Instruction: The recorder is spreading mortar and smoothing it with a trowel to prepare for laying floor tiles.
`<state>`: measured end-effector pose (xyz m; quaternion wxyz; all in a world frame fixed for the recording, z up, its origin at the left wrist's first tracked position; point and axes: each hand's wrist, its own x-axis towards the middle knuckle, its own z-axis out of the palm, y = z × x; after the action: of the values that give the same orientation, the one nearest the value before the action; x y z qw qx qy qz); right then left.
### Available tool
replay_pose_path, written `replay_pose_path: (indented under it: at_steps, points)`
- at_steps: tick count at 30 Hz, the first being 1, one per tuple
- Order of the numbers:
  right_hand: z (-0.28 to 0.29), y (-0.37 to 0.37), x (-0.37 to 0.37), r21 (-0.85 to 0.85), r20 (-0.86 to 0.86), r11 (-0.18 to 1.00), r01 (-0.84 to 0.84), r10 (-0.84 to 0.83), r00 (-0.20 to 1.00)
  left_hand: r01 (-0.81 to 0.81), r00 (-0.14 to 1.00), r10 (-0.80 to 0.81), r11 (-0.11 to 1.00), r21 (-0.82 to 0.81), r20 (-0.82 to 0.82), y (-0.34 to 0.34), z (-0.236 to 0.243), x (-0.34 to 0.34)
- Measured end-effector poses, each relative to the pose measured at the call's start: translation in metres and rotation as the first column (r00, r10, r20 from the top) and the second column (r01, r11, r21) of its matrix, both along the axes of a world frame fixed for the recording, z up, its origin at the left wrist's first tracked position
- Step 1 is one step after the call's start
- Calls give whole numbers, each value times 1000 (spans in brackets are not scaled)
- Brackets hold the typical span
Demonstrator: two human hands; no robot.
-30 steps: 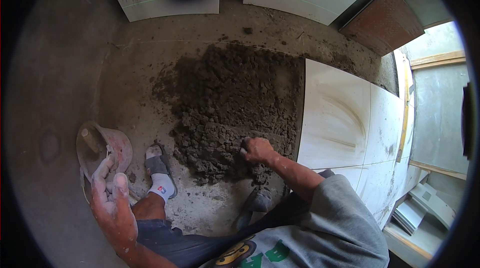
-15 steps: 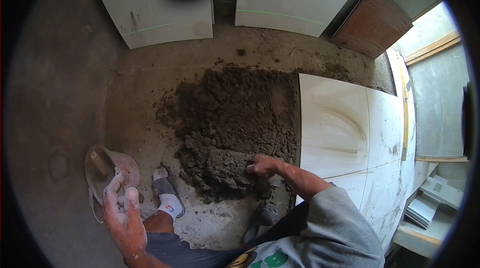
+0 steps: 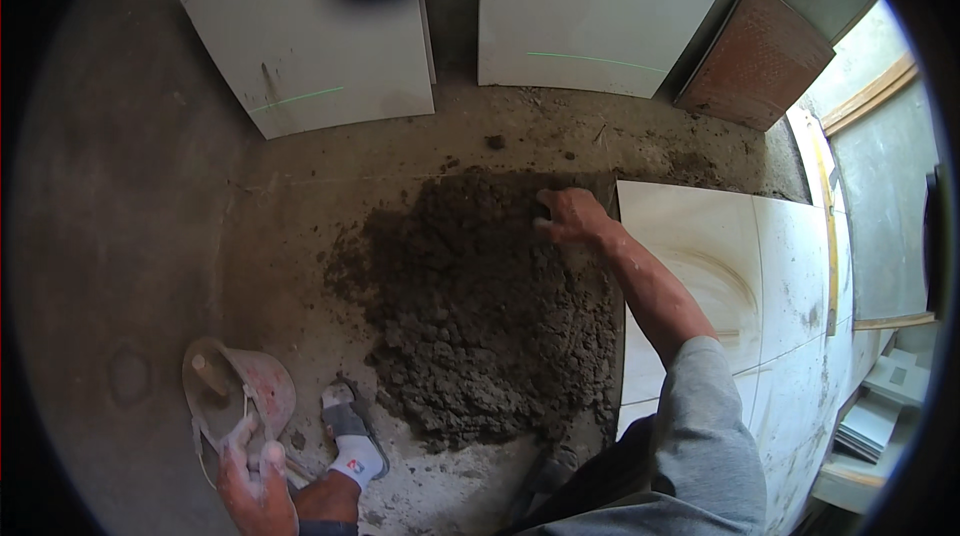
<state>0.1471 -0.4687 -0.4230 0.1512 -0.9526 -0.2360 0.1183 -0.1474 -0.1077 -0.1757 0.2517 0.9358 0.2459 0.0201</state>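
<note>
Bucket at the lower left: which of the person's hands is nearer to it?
Left. In the view, the left hand overlaps the lower edge of the bucket; the right hand is well away, over the dark mortar.

Mortar (image 3: 490, 306): matt, broken into rough, crumbly lumps. Floor tiles (image 3: 690, 251): finished smooth, streaked with dull brown smears. Leaning slabs (image 3: 600, 6): smooth-faced, lightly stained. Red-brown board (image 3: 760, 61): textured, dulled by grime. Bucket (image 3: 272, 386): apparently plastic, coated with dust; stick (image 3: 210, 376) inside apparently made of wood. Sleeve (image 3: 705, 416) and sock (image 3: 360, 458): made of matt cloth.
</note>
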Motion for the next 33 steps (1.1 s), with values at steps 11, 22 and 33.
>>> replay_pose_path:
  at_steps: [11,22,33]
  points:
    - [-106,9,0,-57,310,965,256,-227,923,-57,934,32,996,-61,-355,-13,2,8]
    - [-15,21,-51,147,-84,855,497,-490,868,24,942,-50,997,-80,-333,-14,-1,13]
    - [-65,19,-92,71,-150,657,751,-737,659,240,946,-252,967,-79,-203,-34,-11,31]
